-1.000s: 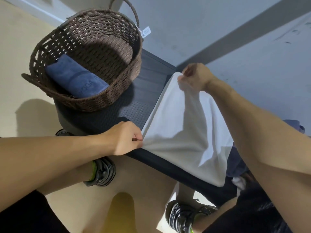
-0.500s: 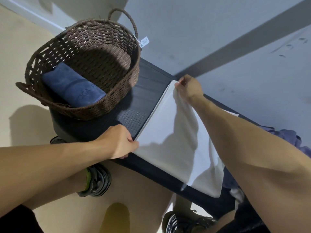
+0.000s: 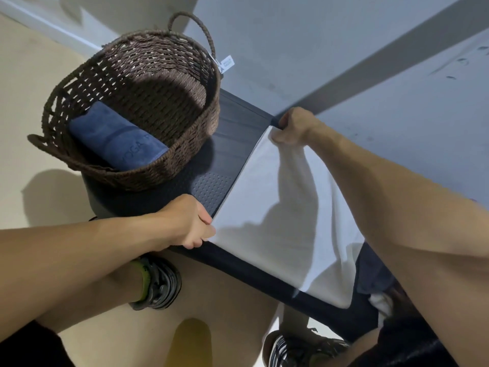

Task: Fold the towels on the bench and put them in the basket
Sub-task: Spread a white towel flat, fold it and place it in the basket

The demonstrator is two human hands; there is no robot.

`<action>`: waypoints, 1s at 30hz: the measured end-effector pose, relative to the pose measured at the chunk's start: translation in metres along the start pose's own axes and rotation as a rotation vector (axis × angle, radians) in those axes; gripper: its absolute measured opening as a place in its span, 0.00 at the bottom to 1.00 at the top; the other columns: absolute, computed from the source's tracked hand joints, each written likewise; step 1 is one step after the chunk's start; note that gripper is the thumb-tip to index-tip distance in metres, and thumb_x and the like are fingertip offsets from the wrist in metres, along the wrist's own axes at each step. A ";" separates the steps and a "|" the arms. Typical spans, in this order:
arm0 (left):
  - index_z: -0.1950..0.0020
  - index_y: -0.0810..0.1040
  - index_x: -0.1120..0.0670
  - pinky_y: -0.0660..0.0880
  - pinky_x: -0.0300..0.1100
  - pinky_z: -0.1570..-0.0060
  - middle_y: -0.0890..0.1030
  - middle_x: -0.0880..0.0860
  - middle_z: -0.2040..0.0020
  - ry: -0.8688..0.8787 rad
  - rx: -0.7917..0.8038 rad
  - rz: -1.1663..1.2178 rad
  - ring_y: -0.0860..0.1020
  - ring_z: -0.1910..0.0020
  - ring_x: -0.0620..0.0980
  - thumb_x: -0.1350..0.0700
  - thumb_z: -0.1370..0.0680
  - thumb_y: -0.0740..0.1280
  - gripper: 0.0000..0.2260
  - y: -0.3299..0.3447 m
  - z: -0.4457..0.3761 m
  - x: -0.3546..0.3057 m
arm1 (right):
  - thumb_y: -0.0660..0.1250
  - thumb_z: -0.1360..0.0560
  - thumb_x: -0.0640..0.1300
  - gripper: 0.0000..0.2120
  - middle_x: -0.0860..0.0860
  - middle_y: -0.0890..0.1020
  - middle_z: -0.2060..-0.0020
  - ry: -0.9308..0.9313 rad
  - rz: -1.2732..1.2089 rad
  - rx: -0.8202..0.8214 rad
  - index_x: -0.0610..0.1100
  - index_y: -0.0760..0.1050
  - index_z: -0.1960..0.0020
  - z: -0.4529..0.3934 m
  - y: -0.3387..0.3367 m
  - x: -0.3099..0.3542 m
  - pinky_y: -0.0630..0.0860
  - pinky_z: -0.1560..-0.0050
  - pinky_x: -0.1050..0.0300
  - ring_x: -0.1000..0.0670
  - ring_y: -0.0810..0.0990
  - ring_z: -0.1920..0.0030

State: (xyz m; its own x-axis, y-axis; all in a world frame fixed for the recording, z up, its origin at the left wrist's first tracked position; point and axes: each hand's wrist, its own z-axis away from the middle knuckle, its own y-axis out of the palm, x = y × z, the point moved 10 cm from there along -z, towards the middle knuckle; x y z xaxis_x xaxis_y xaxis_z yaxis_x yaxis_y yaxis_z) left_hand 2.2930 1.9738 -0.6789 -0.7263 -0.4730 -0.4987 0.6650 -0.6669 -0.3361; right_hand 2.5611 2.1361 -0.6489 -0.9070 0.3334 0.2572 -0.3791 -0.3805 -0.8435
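Note:
A white towel (image 3: 277, 215) lies spread across the dark bench (image 3: 232, 133), its near edge hanging a little over the front. My left hand (image 3: 190, 223) pinches the towel's near left corner at the bench's front edge. My right hand (image 3: 293, 125) pinches the far left corner by the wall. A brown woven basket (image 3: 87, 83) stands on the bench's left end with a folded blue towel (image 3: 116, 139) inside.
More cloth, dark blue (image 3: 370, 276) and white (image 3: 381, 305), lies on the bench to the right under my right arm. The grey wall (image 3: 317, 49) runs right behind the bench. My shoes (image 3: 156, 284) stand on the beige floor below.
Both hands lowered the white towel from a raised, sagging hold down onto the bench and drew its left edge taut. The right hand moved toward the wall.

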 end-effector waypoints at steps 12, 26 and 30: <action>0.59 0.80 0.56 0.73 0.38 0.74 0.83 0.55 0.72 0.015 0.018 -0.301 0.76 0.79 0.50 0.52 0.24 0.70 0.08 -0.025 0.009 0.026 | 0.72 0.25 0.50 0.09 0.52 0.79 0.62 -0.178 -0.247 0.004 0.44 0.78 0.52 0.003 0.005 0.037 0.70 0.65 0.66 0.52 0.75 0.61; 0.60 0.75 0.55 0.76 0.46 0.61 0.83 0.58 0.55 0.142 -0.183 -0.926 0.80 0.60 0.58 0.46 0.25 0.67 0.12 -0.054 0.024 -0.009 | 0.71 0.29 0.44 0.08 0.46 0.81 0.52 -0.123 -0.207 -0.329 0.43 0.80 0.51 0.058 -0.039 -0.004 0.69 0.51 0.60 0.43 0.76 0.45; 0.49 0.73 0.52 0.72 0.45 0.55 0.79 0.53 0.48 0.401 -0.240 -0.827 0.77 0.53 0.54 0.51 0.23 0.68 0.08 -0.038 0.039 -0.061 | 0.73 0.29 0.44 0.04 0.50 0.84 0.60 -0.045 -0.154 -0.134 0.45 0.81 0.55 0.122 -0.041 -0.053 0.69 0.61 0.59 0.49 0.79 0.60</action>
State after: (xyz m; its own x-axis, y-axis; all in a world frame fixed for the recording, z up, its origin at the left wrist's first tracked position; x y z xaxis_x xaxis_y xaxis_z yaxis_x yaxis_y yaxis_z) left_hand 2.3056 2.0054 -0.6047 -0.8990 0.3590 -0.2508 0.0163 -0.5449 -0.8384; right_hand 2.6019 2.0288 -0.5707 -0.8488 0.3391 0.4057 -0.4884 -0.2087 -0.8473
